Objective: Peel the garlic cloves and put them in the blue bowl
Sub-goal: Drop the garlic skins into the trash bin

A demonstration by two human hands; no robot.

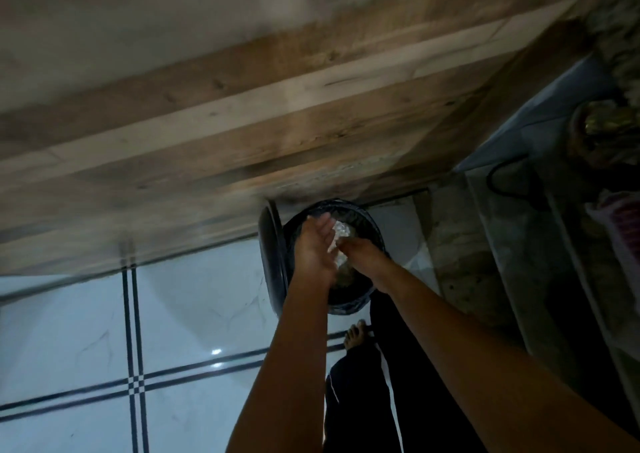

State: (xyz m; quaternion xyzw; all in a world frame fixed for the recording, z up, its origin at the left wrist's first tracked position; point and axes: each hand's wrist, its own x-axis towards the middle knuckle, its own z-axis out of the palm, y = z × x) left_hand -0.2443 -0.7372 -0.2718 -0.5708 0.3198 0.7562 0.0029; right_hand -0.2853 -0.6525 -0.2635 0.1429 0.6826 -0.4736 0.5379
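Both hands are held out over a round black waste bin (372,231) lined with a dark bag, its lid (272,258) tipped up on the left side. The left hand (313,248) is flat, fingers straight and together, palm turned toward the right hand (363,255), which is lower in the bin's mouth with its fingers pointing toward the left palm; the blur hides whether they pinch anything. Between the two hands lie pale, papery scraps (341,233), probably garlic skins, inside the bin or just above its contents. No garlic cloves or blue bowl can be seen in this view. The bin stands on a glossy white tiled floor (86,331) with dark double lines, against a wooden cabinet front (207,134). A bare foot (355,335) and dark trousers (363,400) show below the bin.
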